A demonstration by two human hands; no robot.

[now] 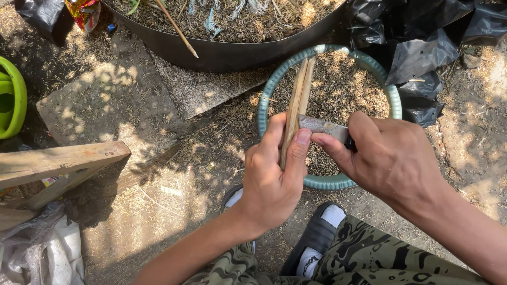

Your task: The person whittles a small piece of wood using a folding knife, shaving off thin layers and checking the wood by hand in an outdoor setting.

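Note:
My left hand (pixel 272 177) grips a pale wooden stick (pixel 298 100) that is split lengthwise, its far end pointing away over a teal round basket (pixel 262 108). My right hand (pixel 388 158) holds a knife whose grey blade (pixel 323 125) lies across the stick, just above my left thumb. The knife's handle is hidden inside my right fist. The basket below holds fine dry shavings.
A large black tub (pixel 232 53) of dry chaff with a thin stick (pixel 177 27) in it sits at the top. Black plastic sheeting (pixel 422 47) lies top right, a green container (pixel 13 97) at left, wooden planks (pixel 58 161) lower left. My sandalled feet (pixel 317 235) are on the dirt.

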